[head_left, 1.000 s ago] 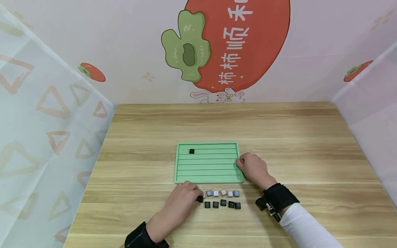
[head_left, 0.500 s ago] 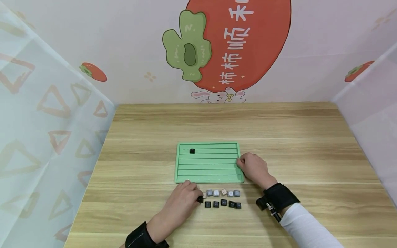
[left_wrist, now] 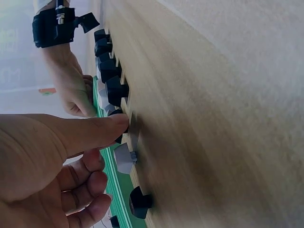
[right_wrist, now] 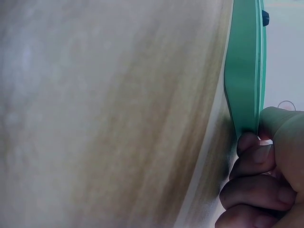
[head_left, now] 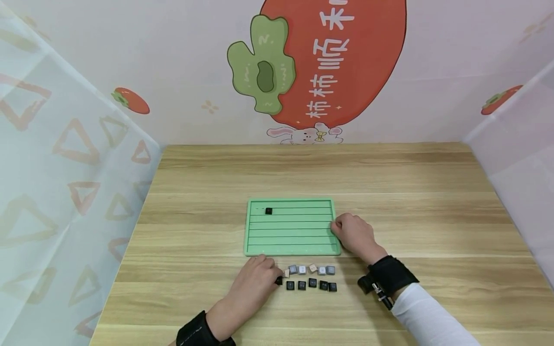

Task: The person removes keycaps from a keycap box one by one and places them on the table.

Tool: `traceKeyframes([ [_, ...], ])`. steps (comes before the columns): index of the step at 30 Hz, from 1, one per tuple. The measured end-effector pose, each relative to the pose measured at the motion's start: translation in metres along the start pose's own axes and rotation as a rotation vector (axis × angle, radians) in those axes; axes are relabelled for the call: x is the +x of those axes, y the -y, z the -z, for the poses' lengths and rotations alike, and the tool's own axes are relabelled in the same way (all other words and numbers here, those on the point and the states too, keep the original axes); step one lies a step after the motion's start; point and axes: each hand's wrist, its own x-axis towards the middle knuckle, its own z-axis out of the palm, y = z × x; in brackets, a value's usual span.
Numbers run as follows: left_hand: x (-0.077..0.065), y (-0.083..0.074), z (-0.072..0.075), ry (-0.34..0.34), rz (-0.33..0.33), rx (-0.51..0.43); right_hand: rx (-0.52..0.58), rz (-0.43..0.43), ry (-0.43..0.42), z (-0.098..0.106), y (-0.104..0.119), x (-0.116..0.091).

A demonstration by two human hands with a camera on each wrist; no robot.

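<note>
My left hand (head_left: 255, 281) is low over the table in front of the tray, pinching a black keycap (head_left: 279, 280) between thumb and fingers. In the left wrist view the thumb covers much of that keycap (left_wrist: 118, 138), and the other fingers are loosely bent. My right hand (head_left: 354, 234) grips the right edge of a green grooved tray (head_left: 290, 232). The right wrist view shows the thumb on top of the tray rim (right_wrist: 244, 71) and curled fingers against its side. One black keycap (head_left: 269, 211) sits in the tray's top row.
A row of grey, white and beige keycaps (head_left: 302, 270) lies below the tray, above a row of black keycaps (head_left: 301, 285). In the left wrist view a grey keycap (left_wrist: 124, 159) and a black keycap (left_wrist: 140, 203) stand beside the left hand. Printed cloth walls (head_left: 195, 72) border the wooden table (head_left: 411, 192).
My left hand has shifted slightly toward the table's front with the black keycap, so more of a beige keycap beside it shows. The right hand and tray stay put.
</note>
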Motion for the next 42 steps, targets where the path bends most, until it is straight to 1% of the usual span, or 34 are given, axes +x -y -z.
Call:
traceKeyframes([
  [7, -0.0011, -0.0002, -0.0027, 0.01, -0.005, 0.027, -0.003, 0.0, -0.005, -0.0003, 0.0005, -0.0003],
  [21, -0.001, -0.0007, -0.0031, -0.017, -0.013, 0.04, 0.001, 0.004, -0.018, -0.0006, 0.0001, -0.0011],
  [29, -0.0004, -0.0009, -0.0022, -0.008, 0.001, 0.026, -0.001, 0.004, -0.023, -0.0003, 0.0003, -0.0013],
  [42, -0.0007, -0.0004, -0.0011, -0.043, 0.004, 0.007, -0.008, -0.011, -0.007, -0.0006, 0.0006, -0.0008],
])
